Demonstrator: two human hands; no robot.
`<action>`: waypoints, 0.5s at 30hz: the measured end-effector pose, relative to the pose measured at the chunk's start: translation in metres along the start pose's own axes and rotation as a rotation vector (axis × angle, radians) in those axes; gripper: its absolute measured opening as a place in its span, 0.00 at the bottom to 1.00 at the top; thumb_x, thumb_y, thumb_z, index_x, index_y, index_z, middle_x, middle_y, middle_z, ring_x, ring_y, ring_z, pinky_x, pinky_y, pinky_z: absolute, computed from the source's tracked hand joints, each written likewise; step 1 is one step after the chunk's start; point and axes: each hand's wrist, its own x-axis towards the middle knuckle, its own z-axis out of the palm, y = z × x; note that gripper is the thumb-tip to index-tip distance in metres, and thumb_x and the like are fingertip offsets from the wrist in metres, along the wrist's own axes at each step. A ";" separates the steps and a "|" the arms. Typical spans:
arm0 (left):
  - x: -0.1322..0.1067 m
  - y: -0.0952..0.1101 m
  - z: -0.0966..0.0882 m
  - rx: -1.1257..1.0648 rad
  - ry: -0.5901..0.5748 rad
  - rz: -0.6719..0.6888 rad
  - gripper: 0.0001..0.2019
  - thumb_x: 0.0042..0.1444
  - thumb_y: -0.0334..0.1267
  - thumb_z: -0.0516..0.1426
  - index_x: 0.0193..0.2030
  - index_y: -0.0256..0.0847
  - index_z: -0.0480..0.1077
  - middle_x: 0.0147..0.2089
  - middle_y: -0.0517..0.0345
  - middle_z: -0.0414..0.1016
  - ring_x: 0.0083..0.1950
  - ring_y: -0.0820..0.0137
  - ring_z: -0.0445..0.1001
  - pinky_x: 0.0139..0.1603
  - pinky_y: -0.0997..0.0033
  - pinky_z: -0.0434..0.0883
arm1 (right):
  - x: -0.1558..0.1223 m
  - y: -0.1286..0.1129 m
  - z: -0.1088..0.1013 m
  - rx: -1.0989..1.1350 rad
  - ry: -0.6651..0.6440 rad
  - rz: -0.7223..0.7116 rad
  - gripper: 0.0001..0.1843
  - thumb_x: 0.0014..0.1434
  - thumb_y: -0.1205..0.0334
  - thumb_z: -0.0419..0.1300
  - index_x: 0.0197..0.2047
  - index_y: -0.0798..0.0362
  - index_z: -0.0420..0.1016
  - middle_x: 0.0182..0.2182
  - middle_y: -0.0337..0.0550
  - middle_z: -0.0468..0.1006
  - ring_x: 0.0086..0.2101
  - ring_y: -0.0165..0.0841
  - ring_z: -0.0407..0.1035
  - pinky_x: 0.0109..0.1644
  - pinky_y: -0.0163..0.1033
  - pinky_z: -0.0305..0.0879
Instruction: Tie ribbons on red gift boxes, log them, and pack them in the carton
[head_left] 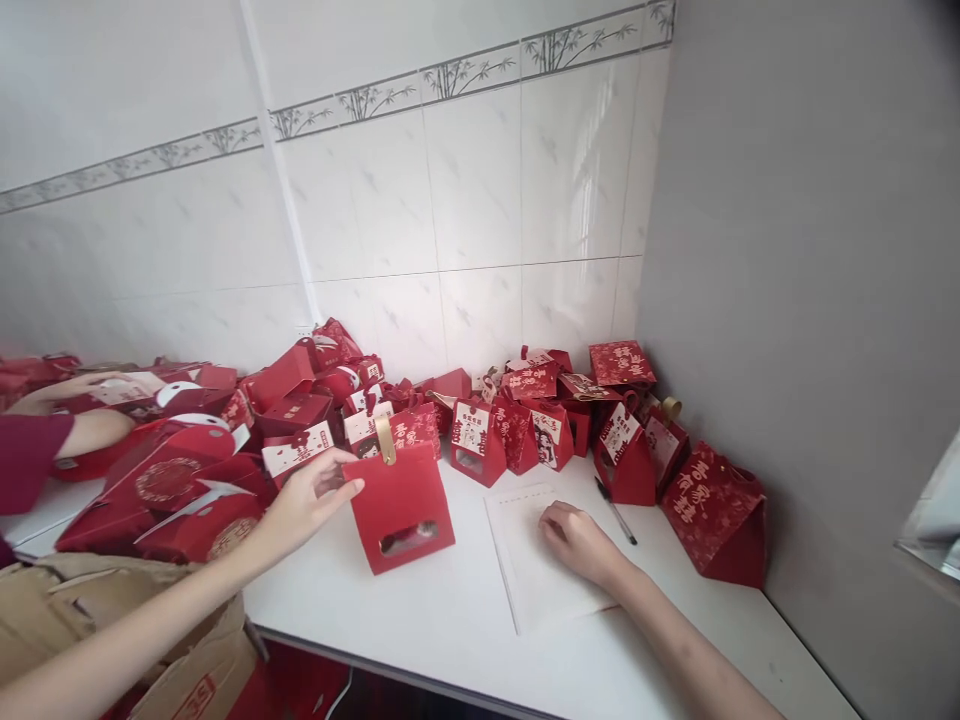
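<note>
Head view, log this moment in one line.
left hand: holds windowed red gift box by upper corner | right hand: curled on white notepad | black pen: beside notepad

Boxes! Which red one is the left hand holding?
The plain-fronted box with the gold strap, left of the notepad; only this one is in the left hand.

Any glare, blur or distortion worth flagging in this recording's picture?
Head view: bright, streaky glare toward the right of the tiled wall; head view: stretched, softer edges, the co-worker's sleeve included; head view: dark top-right corner; head view: red box at the left hand reasonably clear.
</note>
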 end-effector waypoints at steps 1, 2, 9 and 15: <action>-0.009 -0.003 0.003 -0.023 -0.044 -0.008 0.14 0.48 0.50 0.56 0.37 0.43 0.65 0.37 0.58 0.73 0.41 0.65 0.73 0.45 0.66 0.70 | 0.000 0.002 0.001 0.003 0.002 -0.005 0.12 0.54 0.74 0.47 0.28 0.54 0.69 0.29 0.44 0.73 0.31 0.35 0.68 0.37 0.38 0.64; -0.018 -0.006 0.007 -0.052 -0.093 -0.020 0.13 0.50 0.49 0.55 0.37 0.43 0.65 0.37 0.58 0.73 0.40 0.66 0.73 0.44 0.67 0.71 | 0.000 0.003 0.001 0.007 0.005 -0.011 0.12 0.54 0.73 0.47 0.28 0.54 0.69 0.28 0.44 0.73 0.31 0.36 0.68 0.37 0.39 0.64; -0.042 -0.008 0.032 -0.239 -0.146 -0.067 0.08 0.55 0.44 0.50 0.35 0.42 0.62 0.34 0.62 0.71 0.36 0.70 0.71 0.39 0.72 0.68 | 0.006 -0.026 0.004 0.082 0.126 -0.082 0.13 0.62 0.60 0.44 0.34 0.53 0.67 0.34 0.48 0.72 0.37 0.38 0.68 0.43 0.44 0.64; -0.043 -0.007 0.034 -0.245 -0.115 -0.053 0.08 0.54 0.44 0.50 0.34 0.42 0.61 0.31 0.63 0.67 0.34 0.70 0.68 0.40 0.71 0.66 | 0.022 -0.110 0.022 0.277 0.314 -0.236 0.11 0.63 0.56 0.49 0.46 0.51 0.65 0.44 0.48 0.69 0.46 0.38 0.65 0.50 0.44 0.63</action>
